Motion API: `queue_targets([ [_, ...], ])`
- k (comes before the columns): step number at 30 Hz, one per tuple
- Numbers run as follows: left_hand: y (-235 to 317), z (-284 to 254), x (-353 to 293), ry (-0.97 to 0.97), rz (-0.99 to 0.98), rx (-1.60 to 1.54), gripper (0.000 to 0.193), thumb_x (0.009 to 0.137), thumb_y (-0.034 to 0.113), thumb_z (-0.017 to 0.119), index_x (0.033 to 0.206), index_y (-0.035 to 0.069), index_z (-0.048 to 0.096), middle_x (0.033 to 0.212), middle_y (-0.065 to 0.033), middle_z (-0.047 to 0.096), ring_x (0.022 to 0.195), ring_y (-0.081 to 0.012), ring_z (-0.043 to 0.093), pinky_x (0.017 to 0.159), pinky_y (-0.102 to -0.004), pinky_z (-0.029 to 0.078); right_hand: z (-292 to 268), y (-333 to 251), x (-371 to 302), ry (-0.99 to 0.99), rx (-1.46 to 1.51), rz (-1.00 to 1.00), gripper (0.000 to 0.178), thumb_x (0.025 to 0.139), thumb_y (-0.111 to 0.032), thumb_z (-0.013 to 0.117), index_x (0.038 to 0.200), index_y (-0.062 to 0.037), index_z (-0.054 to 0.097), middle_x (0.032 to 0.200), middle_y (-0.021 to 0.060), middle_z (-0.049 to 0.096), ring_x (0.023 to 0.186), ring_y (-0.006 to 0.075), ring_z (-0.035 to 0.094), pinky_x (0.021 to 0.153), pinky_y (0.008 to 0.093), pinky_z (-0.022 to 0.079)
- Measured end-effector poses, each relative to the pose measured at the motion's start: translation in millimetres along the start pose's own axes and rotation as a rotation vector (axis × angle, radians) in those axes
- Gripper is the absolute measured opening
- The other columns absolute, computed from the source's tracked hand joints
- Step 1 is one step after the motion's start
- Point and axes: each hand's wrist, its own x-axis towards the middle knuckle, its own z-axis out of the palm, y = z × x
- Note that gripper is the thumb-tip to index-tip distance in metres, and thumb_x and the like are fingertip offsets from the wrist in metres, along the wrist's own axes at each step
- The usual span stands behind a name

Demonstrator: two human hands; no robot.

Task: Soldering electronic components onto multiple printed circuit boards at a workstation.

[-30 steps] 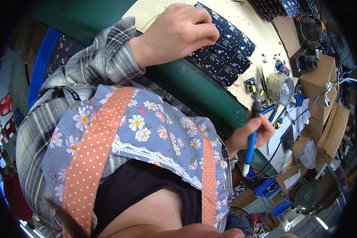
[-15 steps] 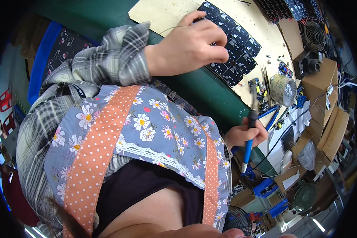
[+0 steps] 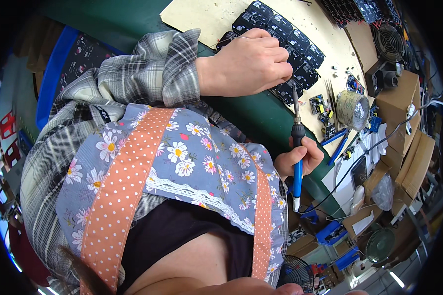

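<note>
My right hand is wrapped round a blue-handled soldering iron, its metal tip pointing up at the near right end of a panel of black circuit boards. Over the panel, my left hand is closed with its fingertips bent down close to the iron's tip. A thin solder wire trails out by its knuckles; the pinching fingertips are partly hidden by the hand itself. The panel lies on a cream-coloured board on the green table.
Right of the panel stand a roll of tape, tweezers, small yellow-and-black components and blue-handled pliers. Cardboard boxes and a small fan are at the far right. The iron's black cable loops rightward.
My left hand has shifted right and slightly down over the panel. My right hand has moved left and up, bringing the soldering iron's tip to the panel near the left fingertips.
</note>
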Motion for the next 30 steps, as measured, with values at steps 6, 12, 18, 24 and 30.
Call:
queue_targets([
  [6, 0, 6, 3, -0.001, 0.002, -0.003, 0.01, 0.074, 0.016, 0.066, 0.073, 0.013, 0.056, 0.069, 0.0008, 0.046, 0.07, -0.0153, 0.051, 0.072, -0.029, 0.041, -1, 2, 2, -0.007, -0.124, -0.112, 0.016, 0.082, -0.016, 0.05, 0.091, -0.0026, 0.049, 0.073, 0.0098, 0.053, 0.057, 0.0139, 0.051, 0.05, 0.0222, 0.044],
  [12, 1, -4, -2, -0.012, -0.021, 0.007, 0.011, 0.074, 0.016, 0.066, 0.076, 0.014, 0.056, 0.073, 0.0014, 0.047, 0.073, -0.016, 0.05, 0.076, -0.029, 0.038, -3, -2, -3, -0.002, -0.084, -0.035, 0.016, 0.083, -0.016, 0.055, 0.088, -0.0025, 0.05, 0.075, 0.01, 0.053, 0.066, 0.0183, 0.051, 0.061, 0.0283, 0.041],
  [18, -3, -18, -8, 0.045, 0.001, 0.003, 0.009, 0.073, 0.017, 0.067, 0.078, 0.016, 0.059, 0.078, 0.0028, 0.051, 0.076, -0.0153, 0.051, 0.083, -0.0311, 0.036, -5, -6, 0, 0.018, -0.079, 0.033, 0.016, 0.083, -0.016, 0.054, 0.087, -0.0018, 0.048, 0.074, 0.0113, 0.052, 0.064, 0.0165, 0.051, 0.055, 0.0258, 0.043],
  [24, -8, -24, -13, 0.025, -0.032, 0.013, 0.011, 0.073, 0.017, 0.068, 0.078, 0.015, 0.059, 0.076, 0.002, 0.051, 0.077, -0.0155, 0.052, 0.08, -0.0317, 0.038, -6, -10, 1, -0.019, -0.058, 0.046, 0.017, 0.083, -0.017, 0.054, 0.087, -0.0016, 0.048, 0.074, 0.0113, 0.052, 0.064, 0.0159, 0.05, 0.053, 0.0246, 0.042],
  [30, -9, -23, -16, 0.037, -0.061, -0.005, 0.013, 0.073, 0.014, 0.068, 0.08, 0.012, 0.058, 0.076, 0.0008, 0.052, 0.076, -0.018, 0.053, 0.077, -0.0324, 0.039, -6, -3, -1, -0.001, -0.089, -0.007, 0.018, 0.084, -0.018, 0.056, 0.089, -0.0023, 0.05, 0.076, 0.0098, 0.053, 0.067, 0.0168, 0.051, 0.061, 0.0271, 0.043],
])
